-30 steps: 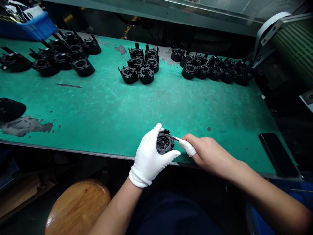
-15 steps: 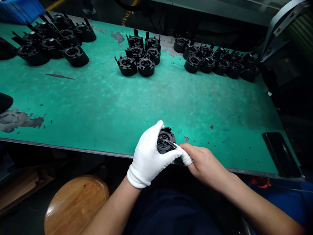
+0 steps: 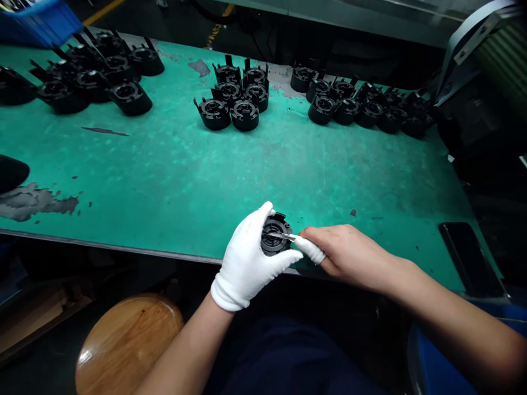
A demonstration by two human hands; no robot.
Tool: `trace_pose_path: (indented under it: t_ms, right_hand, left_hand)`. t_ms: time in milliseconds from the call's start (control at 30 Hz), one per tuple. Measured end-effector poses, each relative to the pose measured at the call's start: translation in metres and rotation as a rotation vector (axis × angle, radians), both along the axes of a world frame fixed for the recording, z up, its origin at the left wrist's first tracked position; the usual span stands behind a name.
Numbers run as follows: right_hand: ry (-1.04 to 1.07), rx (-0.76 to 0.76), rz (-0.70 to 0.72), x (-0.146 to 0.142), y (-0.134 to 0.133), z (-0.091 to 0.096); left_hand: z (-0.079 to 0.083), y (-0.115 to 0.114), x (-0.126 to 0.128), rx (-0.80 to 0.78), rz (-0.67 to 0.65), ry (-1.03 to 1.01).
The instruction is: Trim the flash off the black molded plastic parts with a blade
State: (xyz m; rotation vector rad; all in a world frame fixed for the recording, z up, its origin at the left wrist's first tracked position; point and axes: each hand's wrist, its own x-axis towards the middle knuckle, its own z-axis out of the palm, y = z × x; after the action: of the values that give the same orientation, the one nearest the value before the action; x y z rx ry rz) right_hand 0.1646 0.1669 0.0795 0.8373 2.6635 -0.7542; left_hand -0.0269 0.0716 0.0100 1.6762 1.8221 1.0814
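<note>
My left hand (image 3: 247, 258), in a white glove, is wrapped round a round black plastic part (image 3: 272, 245) above the front edge of the table. Ring-shaped ridges show on the part's upward face. My right hand (image 3: 346, 253) is bare except for a white cover on one finger. It grips a slim metal tool (image 3: 284, 236), perhaps a blade or tweezers, whose pointed end lies over the middle of the black part. The tool's rear end is hidden inside my right hand.
Similar black parts stand on the green table (image 3: 173, 181) in a left group (image 3: 90, 82), a middle group (image 3: 245, 112) and a right group (image 3: 348, 109). A black phone (image 3: 471, 260) lies at the right edge. A blue bin (image 3: 45, 24) is far left, a wooden stool (image 3: 127, 345) below.
My right hand and the tool have turned slightly, so the tool now lies flatter across the part. My left hand keeps its hold. The whole view has shifted a little.
</note>
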Motion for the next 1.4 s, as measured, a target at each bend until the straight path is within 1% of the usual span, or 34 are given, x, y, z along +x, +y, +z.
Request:
trace_pose_path:
  t_ms: [100,233,367,467,533,633,700,733,800,867,933,1100,1233,1300,1400]
  right_hand:
    - [-0.058,0.063,0.041,-0.001,-0.002,0.0]
    - [-0.059,0.079,0.038,-0.003,-0.002,0.001]
    - [-0.082,0.019,0.073,-0.004,0.003,0.005]
    - [-0.028,-0.051,0.092,0.001,0.01,0.009]
    - [0.058,-0.054,0.031,0.007,0.015,0.011]
    - [0.159,-0.013,-0.103,0.017,0.023,0.01]
    - [0.176,-0.002,-0.146,0.022,0.026,0.007]
    - [0.177,0.003,-0.145,0.023,0.027,0.006]
    - [0.164,0.026,-0.109,0.022,0.027,0.004]
    - [0.129,0.06,-0.043,0.016,0.027,0.004]
    - [0.073,0.102,0.026,0.008,0.027,0.006]
    - [-0.059,0.273,0.155,-0.008,0.036,0.017]
    - [-0.079,0.35,0.208,-0.01,0.046,0.018]
    - [-0.075,0.358,0.221,-0.008,0.05,0.017]
    - [-0.019,0.293,0.227,-0.006,0.054,0.015]
  left_hand:
    - [-0.001,0.0,0.0,0.013,0.009,-0.003]
    - [-0.001,0.0,0.0,0.021,0.012,-0.013]
    - [-0.001,0.001,0.001,0.026,0.006,-0.037]
    - [0.0,0.001,0.002,0.041,0.014,-0.041]
    - [0.002,0.0,0.002,0.093,0.023,-0.037]
    - [0.004,-0.002,0.002,0.181,0.006,-0.011]
    - [0.005,-0.003,0.003,0.201,-0.012,0.0]
    - [0.005,-0.004,0.003,0.202,-0.013,-0.001]
    - [0.004,-0.006,0.004,0.194,0.021,-0.018]
    - [0.004,-0.006,0.005,0.182,0.064,-0.039]
    - [0.003,-0.006,0.006,0.166,0.092,-0.019]
    - [0.0,-0.005,0.007,0.081,0.105,0.066]
    - [-0.002,-0.005,0.006,0.098,0.093,0.077]
    - [-0.002,-0.005,0.005,0.101,0.081,0.074]
    - [-0.002,-0.005,0.005,0.087,0.071,0.069]
